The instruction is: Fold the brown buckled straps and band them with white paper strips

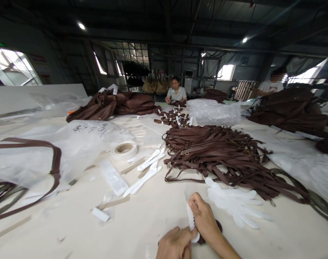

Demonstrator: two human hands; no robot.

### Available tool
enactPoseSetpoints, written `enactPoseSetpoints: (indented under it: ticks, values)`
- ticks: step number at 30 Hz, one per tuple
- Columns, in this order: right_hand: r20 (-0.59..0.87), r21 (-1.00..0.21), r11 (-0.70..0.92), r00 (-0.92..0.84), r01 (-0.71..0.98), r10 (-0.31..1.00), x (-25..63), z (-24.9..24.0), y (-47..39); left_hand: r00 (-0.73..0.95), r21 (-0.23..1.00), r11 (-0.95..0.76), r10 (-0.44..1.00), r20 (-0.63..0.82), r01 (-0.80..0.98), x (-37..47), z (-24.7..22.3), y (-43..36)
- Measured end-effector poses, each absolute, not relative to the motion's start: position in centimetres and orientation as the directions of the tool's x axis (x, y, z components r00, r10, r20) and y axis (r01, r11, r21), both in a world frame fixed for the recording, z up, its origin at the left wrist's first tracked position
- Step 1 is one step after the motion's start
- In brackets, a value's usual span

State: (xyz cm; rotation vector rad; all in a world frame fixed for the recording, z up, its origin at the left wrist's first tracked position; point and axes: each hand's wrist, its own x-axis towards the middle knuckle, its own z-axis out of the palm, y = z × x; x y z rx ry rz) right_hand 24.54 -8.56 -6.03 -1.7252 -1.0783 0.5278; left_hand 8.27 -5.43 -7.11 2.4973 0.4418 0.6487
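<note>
Low in the view, my right hand pinches the upper end of a white strip with a wavy, toothed edge. My left hand has its fingers closed at the strip's lower end, close to the right wrist. A dark brown coiled piece, perhaps a strap, shows partly behind the right hand and forearm; the rest of it is hidden. More white toothed strips lie on the table to the upper left of my hands. A white glove rests flat just right of my right hand.
A big heap of brown straps with metal hooks lies beyond my hands. A white tape roll, plastic bags and a loose brown strap are on the left. Brown bags lie behind. One person works opposite, another stands far right.
</note>
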Motion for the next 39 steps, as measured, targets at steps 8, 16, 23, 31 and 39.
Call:
enactPoseSetpoints:
  ticks: [8, 16, 23, 31, 39]
  values:
    - [0.006, -0.951, -0.162, 0.539, 0.263, 0.842, 25.1, -4.5, -8.3, 0.757, 0.656, -0.723, 0.548, 0.355, 0.216, 8.1, -4.1, -6.5]
    - [0.056, -0.987, -0.041, 0.578, 0.154, 0.814, 24.4, 2.3, -7.2, 0.641, 0.794, -0.595, 0.659, 0.394, 0.123, 7.2, -4.6, -6.0]
    - [0.256, -0.967, 0.197, 0.641, 0.164, 0.723, 32.2, 17.8, 1.6, 0.374, 0.893, -0.442, 0.844, 0.384, 0.080, 6.7, -5.3, -5.5]
    - [0.504, -0.846, 0.250, 0.553, 0.471, 0.663, 39.7, 20.4, -4.5, 0.452, 0.900, -0.423, 0.826, 0.338, 0.100, 7.0, -5.6, -5.3]
    - [0.220, -0.747, -0.291, 0.635, 0.598, 0.741, 40.8, 6.7, -13.4, 0.572, 0.823, -0.539, 0.737, 0.359, 0.178, 7.3, -5.1, -5.4]
